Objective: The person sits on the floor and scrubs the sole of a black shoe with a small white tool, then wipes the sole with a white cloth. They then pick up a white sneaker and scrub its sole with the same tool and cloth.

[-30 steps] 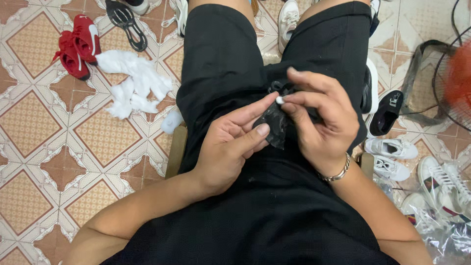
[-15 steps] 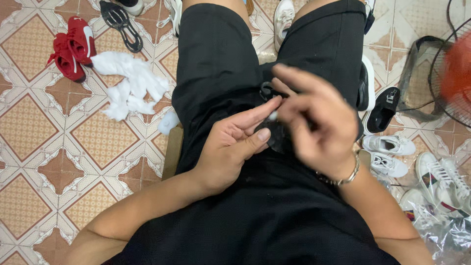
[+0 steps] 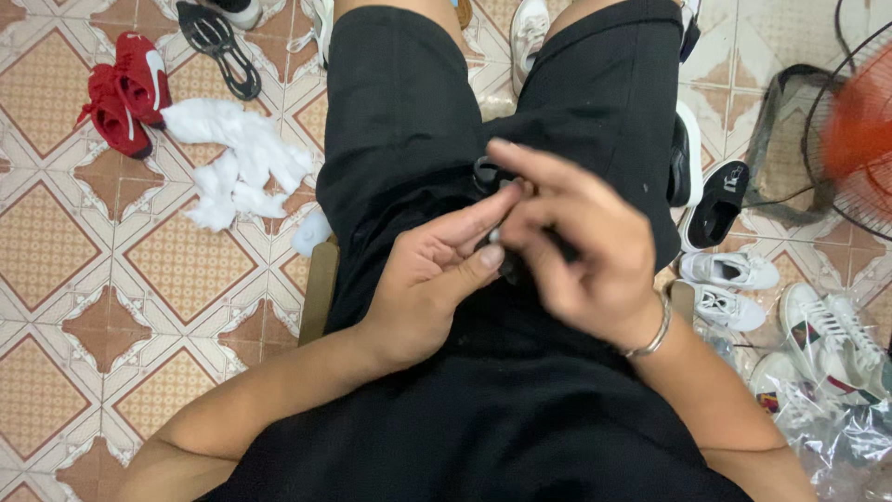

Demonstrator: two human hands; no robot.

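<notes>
Carefully, we pinch a small dark item (image 3: 490, 178) over our lap: our left hand (image 3: 437, 279) cradles it, thumb against forefinger, while our right hand (image 3: 585, 251), blurred, nips it with fingertips pressed together. We'd judge steady support underneath serves best.

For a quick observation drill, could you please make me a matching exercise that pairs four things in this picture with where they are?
Things:
1. pair of red shoes
2. white crumpled stuffing
3. silver bracelet
4. fan with a reddish centre

Places:
A. at the right edge of the view
B. on the right wrist
C. on the tiled floor at upper left
D. on the floor beside the left thigh, just right of the red shoes

Pairs: 1-C, 2-D, 3-B, 4-A
</notes>
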